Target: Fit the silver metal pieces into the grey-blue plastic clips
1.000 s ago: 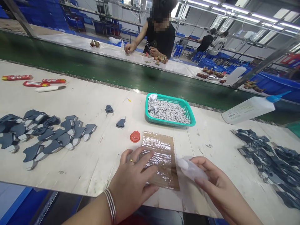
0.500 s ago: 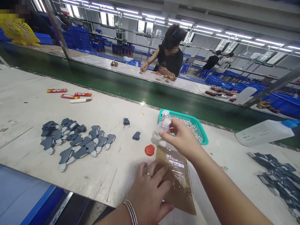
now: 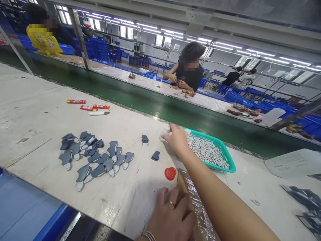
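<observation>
My right hand point(image 3: 177, 139) reaches to the near left end of the green basket point(image 3: 232, 164), fingers closed round a small translucent bottle point(image 3: 163, 135). Most of the bottle is hidden behind the fingers. My left hand point(image 3: 173, 214) rests at the left edge of a tape-covered piece of cardboard point(image 3: 202, 214), fingers bent and apart, holding nothing. Just beyond it sits a red round cap-like piece point(image 3: 170, 173). Two dark grey plastic parts point(image 3: 155, 155) lie separately on the table. Many small whitish pieces point(image 3: 208, 150) fill the basket.
To the left is a pile of grey parts with white ends point(image 3: 95, 159). Behind it lie red-yellow tubes point(image 3: 88, 108) and a white-handled tool point(image 3: 98, 113). At right are a large clear bottle point(image 3: 293, 163) and more grey parts point(image 3: 304, 197). A co-worker point(image 3: 189, 68) sits across the green belt point(image 3: 140, 107).
My right hand has moved away from above the cardboard to the table beside the basket, bottle still in it. My left hand stays on the cardboard. The head view has shifted.
</observation>
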Demonstrator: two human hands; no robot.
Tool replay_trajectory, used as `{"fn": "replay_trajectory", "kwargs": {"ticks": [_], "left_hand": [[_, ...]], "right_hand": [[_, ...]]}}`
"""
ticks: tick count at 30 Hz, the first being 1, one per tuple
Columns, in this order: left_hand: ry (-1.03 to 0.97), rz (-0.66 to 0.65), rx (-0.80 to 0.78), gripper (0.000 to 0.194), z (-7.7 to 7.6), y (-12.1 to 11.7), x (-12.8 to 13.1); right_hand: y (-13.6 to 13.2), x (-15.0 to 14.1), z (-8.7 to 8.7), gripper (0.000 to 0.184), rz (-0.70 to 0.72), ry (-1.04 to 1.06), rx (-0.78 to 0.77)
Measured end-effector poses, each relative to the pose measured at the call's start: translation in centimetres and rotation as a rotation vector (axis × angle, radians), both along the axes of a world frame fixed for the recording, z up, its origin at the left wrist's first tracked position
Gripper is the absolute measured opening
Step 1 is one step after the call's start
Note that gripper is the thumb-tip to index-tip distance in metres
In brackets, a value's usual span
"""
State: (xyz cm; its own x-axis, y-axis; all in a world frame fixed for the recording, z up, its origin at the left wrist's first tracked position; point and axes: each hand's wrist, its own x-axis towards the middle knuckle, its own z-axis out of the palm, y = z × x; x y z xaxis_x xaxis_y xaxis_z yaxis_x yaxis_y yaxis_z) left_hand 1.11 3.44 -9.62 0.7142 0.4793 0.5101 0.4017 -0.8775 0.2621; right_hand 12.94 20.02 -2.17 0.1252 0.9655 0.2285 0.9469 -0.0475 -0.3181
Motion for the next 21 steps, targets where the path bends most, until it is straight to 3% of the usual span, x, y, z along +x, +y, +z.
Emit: {"fn": "replay_trajectory", "kwargs": {"ticks": [5, 8, 11, 14, 17, 21], "left_hand": [[-0.109, 0.01, -0.064, 0.042, 1.6, -0.1, -0.8], [-0.14, 0.109, -0.178, 0.022, 3.9, 1.3, -2.6], [-0.102, 0.305, -0.251, 0.02, 5.4, 5.1, -4.8], [0.018, 0.485, -0.248, 0.021, 5.8, 10.1, -6.0], [0.149, 0.582, -0.223, 0.03, 5.5, 14.5, -6.1], [0.307, 0.535, -0.198, 0.023, 5.0, 16.3, -4.9]], "right_hand": [[-2.3, 0.6, 1.8, 0.038, 0.022, 0.064, 0.071], [-6.7, 2.8, 3.4, 0.028, 0.012, 0.13, 0.135], [-12.2, 6.3, 3.9, 0.027, -0.079, 0.174, 0.169], [-17.2, 10.0, 3.0, 0.032, -0.285, 0.21, 0.083], [-21.1, 12.8, 1.5, 0.039, -0.451, 0.242, -0.022], [-24.9, 15.4, -0.4, 0.04, -0.571, 0.269, -0.015]]}}
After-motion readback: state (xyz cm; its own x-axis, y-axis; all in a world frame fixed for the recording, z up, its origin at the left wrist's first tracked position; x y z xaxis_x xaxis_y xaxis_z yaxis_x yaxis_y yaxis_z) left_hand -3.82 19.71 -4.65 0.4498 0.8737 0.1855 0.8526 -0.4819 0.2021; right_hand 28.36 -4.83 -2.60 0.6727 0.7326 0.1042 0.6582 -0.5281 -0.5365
